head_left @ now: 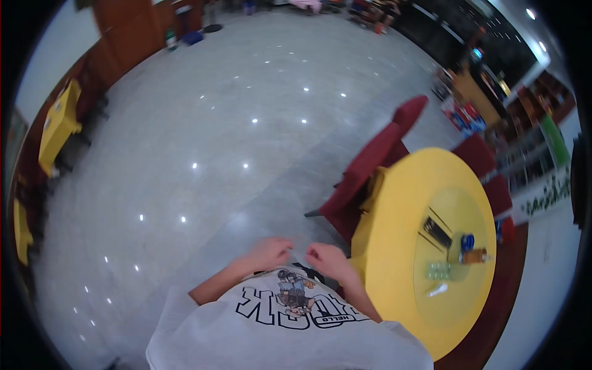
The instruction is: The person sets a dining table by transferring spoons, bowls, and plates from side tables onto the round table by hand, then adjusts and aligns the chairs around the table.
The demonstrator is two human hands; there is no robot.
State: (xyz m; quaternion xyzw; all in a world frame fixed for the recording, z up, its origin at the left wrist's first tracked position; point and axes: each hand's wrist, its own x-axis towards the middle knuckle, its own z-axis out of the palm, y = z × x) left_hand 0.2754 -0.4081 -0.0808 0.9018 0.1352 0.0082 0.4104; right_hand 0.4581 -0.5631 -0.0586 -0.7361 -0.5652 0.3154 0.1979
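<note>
My left hand (271,253) is in front of my waist, slightly blurred, its fingers curled in. Close by on the right, my right hand (328,259) has its fingers bent into a loose fist. A small gap separates the two hands, and I see nothing held in either. Just below them is the white T-shirt (209,327) I wear, with a printed figure and large letters. A dark patch shows at its hem between the hands; what it is I cannot make out.
At right stands a round table with a yellow cloth (394,246), bearing a glass turntable with chopsticks (430,239), green glasses (439,270) and a brown box (474,256). A red chair (364,166) adjoins it. Grey tiled floor (203,129) lies ahead; yellow-covered tables (58,129) line the left.
</note>
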